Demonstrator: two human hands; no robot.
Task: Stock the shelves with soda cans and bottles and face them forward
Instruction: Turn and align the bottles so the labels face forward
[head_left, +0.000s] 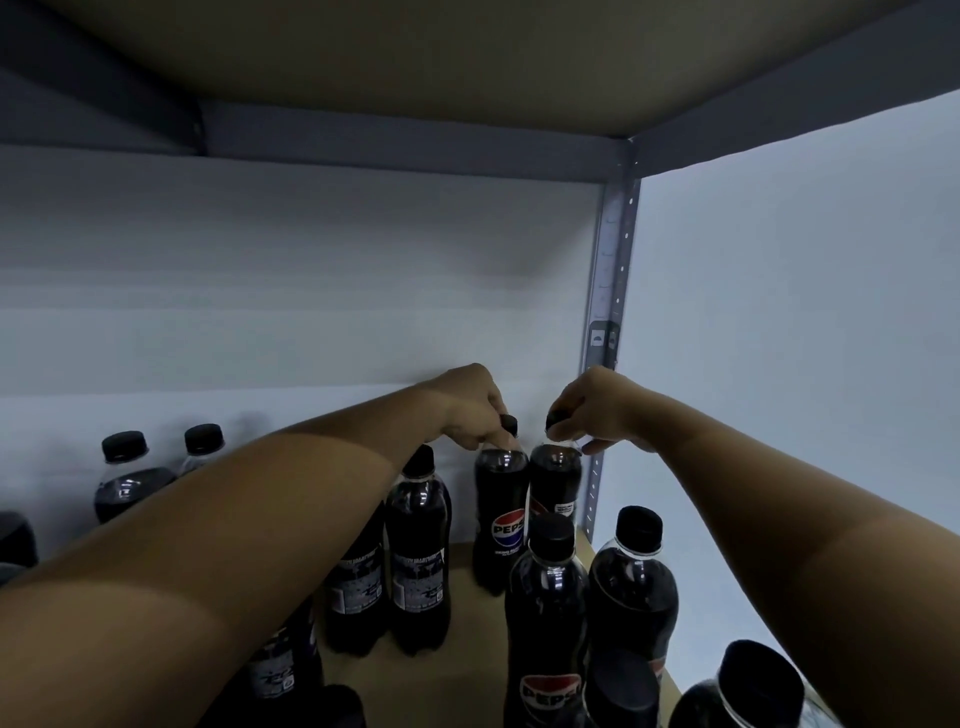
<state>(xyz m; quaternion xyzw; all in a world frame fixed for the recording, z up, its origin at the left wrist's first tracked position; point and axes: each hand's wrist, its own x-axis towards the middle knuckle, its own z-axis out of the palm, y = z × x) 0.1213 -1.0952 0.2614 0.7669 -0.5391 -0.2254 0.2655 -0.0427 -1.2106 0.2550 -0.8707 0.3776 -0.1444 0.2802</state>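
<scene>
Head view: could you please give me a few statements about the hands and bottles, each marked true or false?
1. Each hand grips a bottle cap. True: left hand, right hand.
2. The left-held bottle shows its Pepsi logo forward. True.
3. The bottles have white caps. False: black.
4. The held bottles lie flat. False: they are upright on the shelf.
5. Cans stand beside the post. False: only bottles.

bottles (500, 512): dark cola, black caps | shelf post (608, 291): grey; wall (311, 291): white
</scene>
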